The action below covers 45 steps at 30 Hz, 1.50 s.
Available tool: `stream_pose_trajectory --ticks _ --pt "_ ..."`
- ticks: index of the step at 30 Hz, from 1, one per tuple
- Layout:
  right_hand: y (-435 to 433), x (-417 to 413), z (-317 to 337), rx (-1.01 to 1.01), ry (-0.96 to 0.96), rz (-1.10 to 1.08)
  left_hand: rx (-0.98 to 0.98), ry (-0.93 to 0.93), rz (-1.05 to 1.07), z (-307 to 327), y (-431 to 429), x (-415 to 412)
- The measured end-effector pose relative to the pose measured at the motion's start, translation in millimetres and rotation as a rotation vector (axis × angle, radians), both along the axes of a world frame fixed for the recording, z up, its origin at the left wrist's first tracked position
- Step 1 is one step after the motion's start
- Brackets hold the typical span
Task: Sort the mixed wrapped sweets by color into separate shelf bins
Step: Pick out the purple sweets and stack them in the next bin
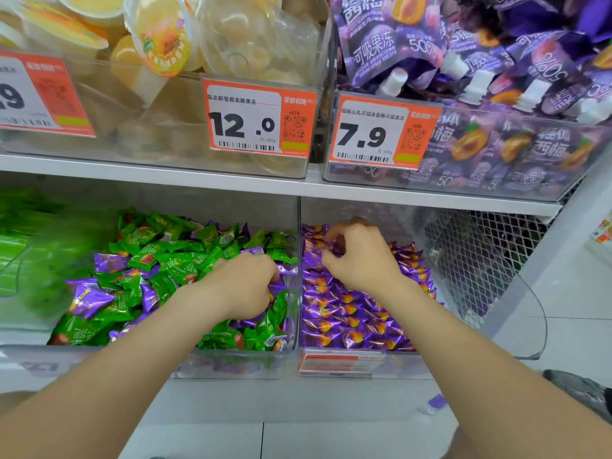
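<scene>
- The left forearm [116, 376] and the right forearm [480, 359] reached up from the bottom edge towards the lower shelf.
- The left hand [246, 286] lay knuckles up in the left bin [231, 362], close to its right wall. Its fingers were curled down into the heap with the tips buried, so I could not tell whether they held anything.
- Green sweets [172, 260] and purple sweets [89, 303] lay mixed in that bin, spread to the left of the hand, behind it and under it. A few purple ones sat right against its curled fingers.
- The right hand [361, 260] was over the back half of the right bin [414, 366]. Its thumb and forefinger were drawn in narrowly round one purple sweet [337, 249], just above the rest.
- The purple pile [347, 319] filled that bin, all in purple wrappers with orange spots. It lay beneath the hand and between the hand and the front wall.
- A clear divider [299, 260] stood between the two bins, with one hand near it on each side.
- An orange label [341, 362] sat on the front of the right bin.
- On the upper shelf [198, 183], a price tag reading 12.0 [258, 119] fronted a bin of jelly cups [162, 38]. A tag reading 7.9 [381, 132] fronted purple pouches [496, 61].
- Wire mesh [473, 246] stood to the right of the right bin.
- A purple scrap [437, 400] lay on the floor below.
</scene>
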State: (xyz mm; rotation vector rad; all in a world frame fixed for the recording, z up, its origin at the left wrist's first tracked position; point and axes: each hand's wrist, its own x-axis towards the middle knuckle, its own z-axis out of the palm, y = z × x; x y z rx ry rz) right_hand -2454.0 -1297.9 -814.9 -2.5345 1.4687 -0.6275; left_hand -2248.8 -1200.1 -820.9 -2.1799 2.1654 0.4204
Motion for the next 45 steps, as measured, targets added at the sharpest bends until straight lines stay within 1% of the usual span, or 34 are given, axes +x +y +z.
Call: stream_pose_trajectory --ticks 2,4,8,10,13,16,17,18,21,23,25,27,29,30,32,34,37,39,41,45 --pt "2 0 6 -0.009 -0.081 -0.027 0.017 -0.041 0.001 -6 -3 -3" --pt "7 1 11 0.019 -0.133 -0.027 0.02 -0.032 0.028 -7 -2 -4" --pt "15 -1 17 0.075 -0.212 -0.008 -0.118 0.079 0.111 -1 4 0" --pt "20 1 23 0.103 -0.245 0.017 -0.183 0.215 0.181 8 12 4" --pt "35 6 35 0.175 -0.373 0.093 -0.357 0.513 0.329 26 23 7" --pt "51 10 46 0.407 -0.556 0.267 -0.441 0.935 0.392 43 37 3" --pt "55 10 48 0.463 -0.577 0.309 -0.449 1.02 0.398 47 41 3" --pt "57 10 49 0.472 -0.577 0.335 -0.45 1.073 0.397 52 46 2" --pt "56 8 50 0.408 -0.544 0.371 -0.415 1.178 0.342 59 53 -1" --pt "54 3 53 0.47 -0.569 0.39 -0.4 1.211 0.297 60 53 -3" --pt "49 -5 55 0.613 -0.612 0.387 -0.376 1.176 0.273 59 50 -4" --pt "42 -13 54 0.746 -0.657 0.358 -0.363 1.082 0.308 53 45 -3" --pt "31 -20 46 0.787 -0.669 0.221 -0.382 0.972 0.376 45 41 0" --pt "26 -23 41 0.74 -0.619 0.121 -0.379 0.914 0.392 41 39 1" --pt "17 -27 29 0.527 -0.407 -0.019 -0.345 0.792 0.37 36 37 2" --pt "11 -28 17 0.345 -0.214 -0.003 -0.292 0.644 0.307 33 36 1" --pt "5 -23 5 0.245 -0.025 0.11 -0.246 0.394 0.224 26 36 2" --pt "2 -17 2 0.215 0.021 0.117 -0.225 0.286 0.202 21 35 4" --pt "1 -14 2 0.185 0.022 0.117 -0.208 0.212 0.192 17 34 6" --pt "3 -13 4 0.161 0.055 0.157 -0.258 0.08 0.166 18 31 10"
